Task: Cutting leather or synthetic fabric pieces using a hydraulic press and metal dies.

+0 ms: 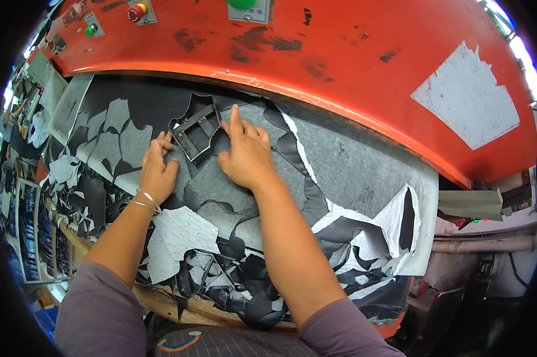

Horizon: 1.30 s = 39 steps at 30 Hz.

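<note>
A metal cutting die [207, 126], an open frame with crossbars and a curved outline, stands on dark sheet material near the far side of the work surface. My left hand [159, 168] has its fingertips at the die's left edge, with a silver bangle on that wrist. On the opposite side, my right hand [247, 149] touches the die's right edge with bent fingers while its index finger points forward. Between them the two hands hold the die. Under and around it lies the black sheet [143, 101], with shaped holes cut through to the grey surface [352, 160].
An orange-red machine beam [340, 65] spans the far side, bearing a red stop button [137, 12] and a green button [90, 30]. Black and white offcuts [233, 279] pile along the near edge. A pale cut piece [182, 238] lies beside my left forearm.
</note>
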Each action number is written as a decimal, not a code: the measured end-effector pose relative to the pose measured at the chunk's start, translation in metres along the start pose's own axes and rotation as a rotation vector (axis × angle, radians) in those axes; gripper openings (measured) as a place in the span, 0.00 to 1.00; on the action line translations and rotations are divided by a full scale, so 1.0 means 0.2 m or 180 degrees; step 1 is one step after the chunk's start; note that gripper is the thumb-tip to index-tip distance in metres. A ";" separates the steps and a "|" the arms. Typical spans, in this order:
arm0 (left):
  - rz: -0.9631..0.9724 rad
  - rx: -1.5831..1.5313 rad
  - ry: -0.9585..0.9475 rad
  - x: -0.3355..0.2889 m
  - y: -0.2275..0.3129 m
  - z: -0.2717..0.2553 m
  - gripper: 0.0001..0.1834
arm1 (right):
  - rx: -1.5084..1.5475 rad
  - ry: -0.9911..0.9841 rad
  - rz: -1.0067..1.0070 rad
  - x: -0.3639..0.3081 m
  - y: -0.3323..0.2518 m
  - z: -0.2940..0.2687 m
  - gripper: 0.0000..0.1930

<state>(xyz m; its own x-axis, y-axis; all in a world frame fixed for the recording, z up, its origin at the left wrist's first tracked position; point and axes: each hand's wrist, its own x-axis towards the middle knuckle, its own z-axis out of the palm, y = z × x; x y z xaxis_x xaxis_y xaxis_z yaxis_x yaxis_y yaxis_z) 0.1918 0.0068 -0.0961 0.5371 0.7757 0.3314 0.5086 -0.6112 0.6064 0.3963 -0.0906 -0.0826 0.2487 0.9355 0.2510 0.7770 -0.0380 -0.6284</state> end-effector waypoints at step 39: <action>-0.0515 -0.2114 0.0410 0.04 -0.48 -0.41 0.14 | 0.0870 0.1372 0.0930 -0.19 -0.50 0.10 0.28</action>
<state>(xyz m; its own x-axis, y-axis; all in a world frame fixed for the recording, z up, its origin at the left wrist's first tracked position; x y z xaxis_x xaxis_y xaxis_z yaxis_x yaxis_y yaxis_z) 0.0923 0.0833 -0.0924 0.3843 0.8865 0.2579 0.0338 -0.2927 0.9556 0.2968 -0.1143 -0.0436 0.6872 0.6705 0.2796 0.4778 -0.1272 -0.8692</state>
